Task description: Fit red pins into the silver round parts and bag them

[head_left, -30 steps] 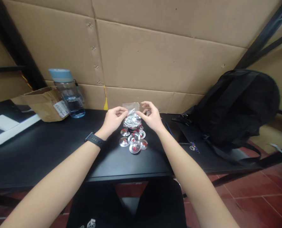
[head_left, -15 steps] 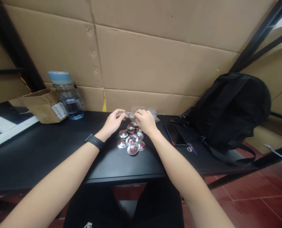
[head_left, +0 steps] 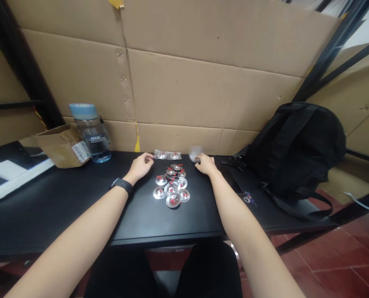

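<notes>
Several silver finger cymbals (head_left: 173, 200) with red loops lie in a loose heap on the black table. Behind the heap, a clear plastic packet (head_left: 168, 155) with two cymbals inside lies flat near the cardboard wall. My left hand (head_left: 141, 166), a dark watch on its wrist, rests at the packet's left end, its fingers loosely bent and slightly apart. Right of the packet, my right hand (head_left: 206, 164) pinches a clear plastic bag (head_left: 196, 152), which is blurred; its contents, if any, do not show.
A water bottle (head_left: 92, 134) and an open cardboard box (head_left: 61, 147) stand at the left. On the right are a black backpack (head_left: 299, 153), a key ring (head_left: 249, 198) and a dark phone-like slab (head_left: 233, 181), partly behind my forearm. Cardboard (head_left: 184, 91) walls the back.
My hands have moved apart. The packet between them now lies on the table, and my right hand has gone right to the plastic bag. The view has tilted up slightly.
</notes>
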A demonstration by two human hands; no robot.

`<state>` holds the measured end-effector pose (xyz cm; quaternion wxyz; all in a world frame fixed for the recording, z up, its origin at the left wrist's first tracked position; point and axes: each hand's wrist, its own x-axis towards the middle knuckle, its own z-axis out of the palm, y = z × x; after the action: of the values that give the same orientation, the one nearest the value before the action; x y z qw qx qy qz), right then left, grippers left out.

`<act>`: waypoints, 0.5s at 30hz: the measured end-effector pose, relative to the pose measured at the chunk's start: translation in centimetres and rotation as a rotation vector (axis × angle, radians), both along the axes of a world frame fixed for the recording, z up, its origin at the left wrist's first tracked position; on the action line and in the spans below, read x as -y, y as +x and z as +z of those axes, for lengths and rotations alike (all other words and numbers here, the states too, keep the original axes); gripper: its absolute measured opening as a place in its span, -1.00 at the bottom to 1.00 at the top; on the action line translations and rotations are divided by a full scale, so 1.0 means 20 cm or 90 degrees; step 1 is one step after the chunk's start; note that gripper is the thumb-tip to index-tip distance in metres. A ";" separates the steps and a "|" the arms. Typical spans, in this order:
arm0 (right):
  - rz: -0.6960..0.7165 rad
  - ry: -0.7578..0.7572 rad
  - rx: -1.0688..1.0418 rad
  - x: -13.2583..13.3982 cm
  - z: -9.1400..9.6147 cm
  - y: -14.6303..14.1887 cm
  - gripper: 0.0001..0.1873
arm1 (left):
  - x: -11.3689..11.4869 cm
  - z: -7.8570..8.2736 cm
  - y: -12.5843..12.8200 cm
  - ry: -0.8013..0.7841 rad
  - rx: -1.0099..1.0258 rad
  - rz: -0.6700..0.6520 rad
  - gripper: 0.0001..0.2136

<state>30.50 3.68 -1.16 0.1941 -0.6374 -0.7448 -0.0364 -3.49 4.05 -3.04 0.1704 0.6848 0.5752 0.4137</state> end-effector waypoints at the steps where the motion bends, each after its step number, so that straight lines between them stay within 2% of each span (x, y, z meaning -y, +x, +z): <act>1: -0.002 0.000 -0.006 -0.02 -0.02 -0.01 -0.54 | -0.01 -0.01 -0.02 -0.002 -0.008 0.009 -0.78; 3: -0.011 -0.009 -0.019 -0.04 -0.04 -0.02 -0.42 | -0.03 -0.02 -0.04 0.002 -0.020 0.022 -0.77; 7: -0.033 -0.039 -0.033 -0.08 -0.06 -0.03 -0.40 | -0.07 -0.03 -0.04 0.019 -0.058 0.037 -0.74; 11: -0.057 -0.052 -0.032 -0.14 -0.03 -0.03 -0.57 | -0.10 -0.02 0.00 0.069 -0.119 0.029 -0.77; 15: -0.066 -0.027 -0.020 -0.22 -0.01 -0.04 -0.64 | -0.13 0.01 0.06 0.145 -0.209 -0.010 -0.80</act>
<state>29.76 8.14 -1.40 0.1899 -0.6797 -0.7081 -0.0212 -2.38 6.68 -2.91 -0.0010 0.7623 0.5393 0.3579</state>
